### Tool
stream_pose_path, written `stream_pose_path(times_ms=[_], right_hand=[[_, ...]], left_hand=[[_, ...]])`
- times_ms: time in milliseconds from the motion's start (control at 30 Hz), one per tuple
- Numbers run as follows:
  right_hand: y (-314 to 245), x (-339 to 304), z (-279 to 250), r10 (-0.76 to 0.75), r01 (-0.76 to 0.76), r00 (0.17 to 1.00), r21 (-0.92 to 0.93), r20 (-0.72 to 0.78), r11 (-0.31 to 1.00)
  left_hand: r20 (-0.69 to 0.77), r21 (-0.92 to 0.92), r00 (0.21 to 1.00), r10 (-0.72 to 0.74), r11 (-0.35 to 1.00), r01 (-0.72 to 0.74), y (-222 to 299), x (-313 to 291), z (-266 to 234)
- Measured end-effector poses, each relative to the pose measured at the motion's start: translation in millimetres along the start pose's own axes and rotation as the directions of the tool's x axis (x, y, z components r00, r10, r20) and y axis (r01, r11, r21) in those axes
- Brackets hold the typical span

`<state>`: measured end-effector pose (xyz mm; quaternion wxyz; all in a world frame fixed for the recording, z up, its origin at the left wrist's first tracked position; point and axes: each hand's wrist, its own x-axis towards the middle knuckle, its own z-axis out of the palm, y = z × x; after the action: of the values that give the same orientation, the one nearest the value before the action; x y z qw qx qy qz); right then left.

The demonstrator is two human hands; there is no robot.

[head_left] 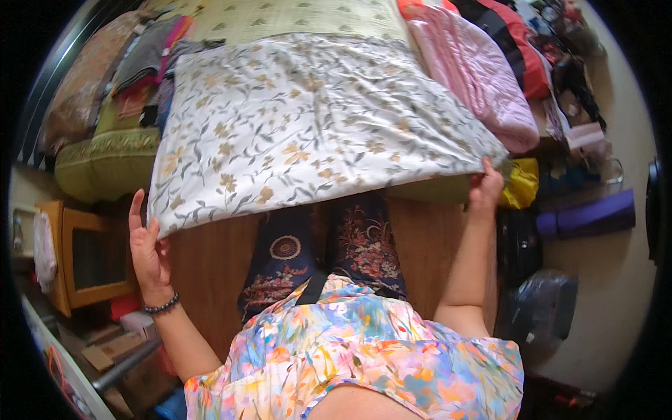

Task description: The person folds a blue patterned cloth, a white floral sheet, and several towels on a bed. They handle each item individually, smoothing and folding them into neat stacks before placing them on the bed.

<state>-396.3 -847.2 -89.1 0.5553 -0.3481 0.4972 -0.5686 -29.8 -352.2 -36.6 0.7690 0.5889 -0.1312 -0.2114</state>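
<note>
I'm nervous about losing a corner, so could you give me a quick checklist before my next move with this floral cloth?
1. Left hand at the floral cloth's near left corner: ok.
2. Right hand gripping its near right corner: ok.
3. Cloth smooth: not ok, creases show, especially toward the right.
4. Cloth's underside free of snags: cannot tell, hidden.
5. Cloth apart from the pink quilt: cannot tell, their edges meet in this view.

text: none legible | labels: none legible | brands: none legible | numbers: none legible | signs: none legible | cardboard box (120, 347), lower left: any print too small to read | plastic-wrapped dark item (540, 308), right: any marking too blurred to read
</note>
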Motion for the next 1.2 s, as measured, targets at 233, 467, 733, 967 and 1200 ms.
stream_pose_path(times_ms=[233,467,733,967,1200], right_hand=[[11.6,24.9,-62.5,0.103,-0.102,0.995,0.050,-0.019,0.994],[32.9,32.7,-51.7,-0.015,0.003,0.998,-0.186,-0.064,0.983],[-31.9,-141.1,202.0,-0.624,0.924,0.382,-0.266,0.681,0.276],[109.1,-360.3,205.6,-0.180,0.875,-0.481,0.481,0.858,-0.048],[102.1,-311.3,158.2,-0.036,0.926,-0.323,0.324,0.946,0.194]], left_hand=[[-0.128,0.159,0.972,-0.199,0.963,0.218,-17.6,-10.8,-37.8],[0.066,0.444,0.997,-0.043,0.896,0.009,-45.4,-8.7,-38.2],[0.031,0.247,0.985,-0.171,0.956,0.158,-34.3,-7.4,-25.6],[0.078,-0.067,0.927,-0.366,0.926,0.371,-55.3,10.5,-17.9],[-0.028,0.374,0.946,-0.324,0.874,0.311,-90.3,15.3,-29.7]])
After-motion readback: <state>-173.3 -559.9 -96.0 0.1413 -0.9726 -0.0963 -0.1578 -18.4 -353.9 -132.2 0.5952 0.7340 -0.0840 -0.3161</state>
